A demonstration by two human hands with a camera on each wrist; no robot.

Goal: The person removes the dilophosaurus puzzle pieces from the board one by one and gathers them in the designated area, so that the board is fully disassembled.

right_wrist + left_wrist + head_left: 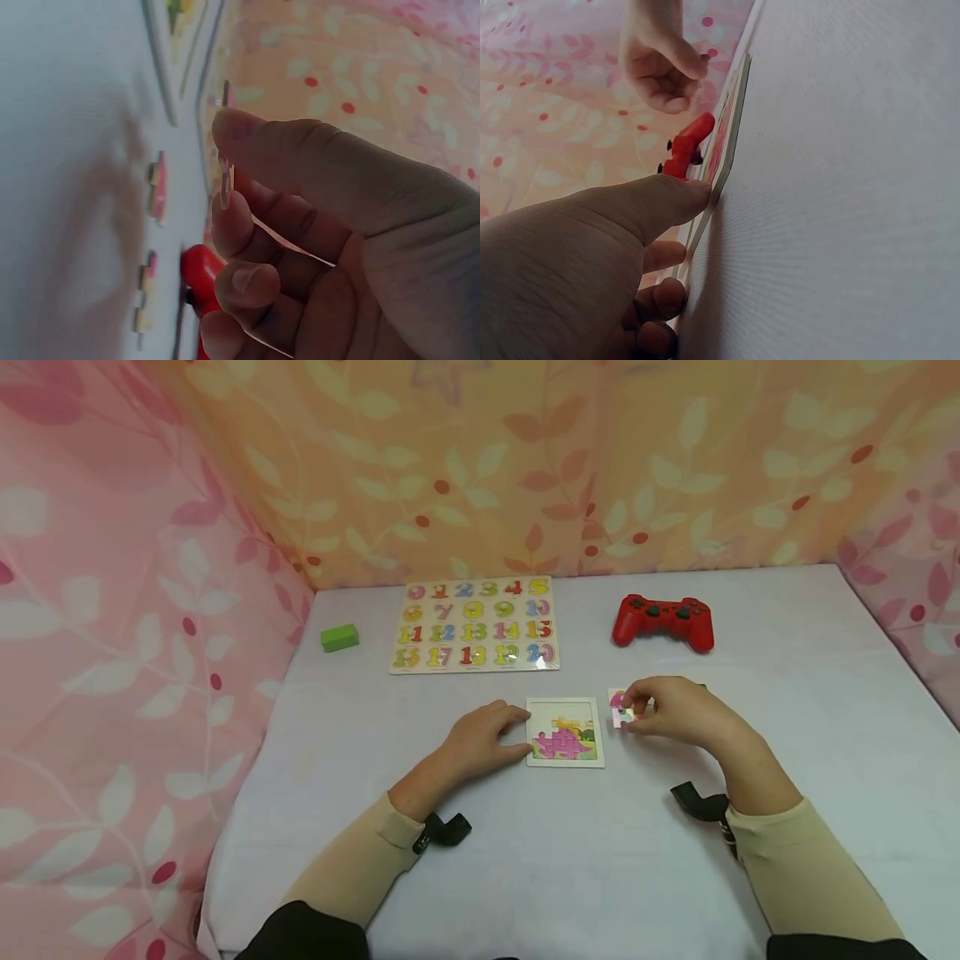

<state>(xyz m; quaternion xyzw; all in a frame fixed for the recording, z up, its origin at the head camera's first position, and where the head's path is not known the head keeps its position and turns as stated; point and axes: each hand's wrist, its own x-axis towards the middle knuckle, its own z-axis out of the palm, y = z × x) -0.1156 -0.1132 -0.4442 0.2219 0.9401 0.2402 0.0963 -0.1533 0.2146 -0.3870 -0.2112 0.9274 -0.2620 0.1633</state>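
Observation:
My left hand (483, 743) holds the left edge of a small square jigsaw puzzle board (602, 735), its thumb at the near corner and the forefinger farther up that side. A pink dinosaur picture (562, 743) fills the lower part inside the pale frame; the upper left shows bare backing. Just right of the board, my right hand (686, 714) pinches a thin puzzle piece (226, 184) between thumb and forefinger, tilted on edge above the cloth. Under that hand lie loose pieces with pink patches (159, 187), partly hidden by the fingers in the head view.
Behind the puzzle lies a wooden number board (474, 625). A red game controller (663, 622) sits at the back right, and a green block (340, 637) at the back left. White cloth (570, 860) covers the table, with floral curtains (480, 468) around it.

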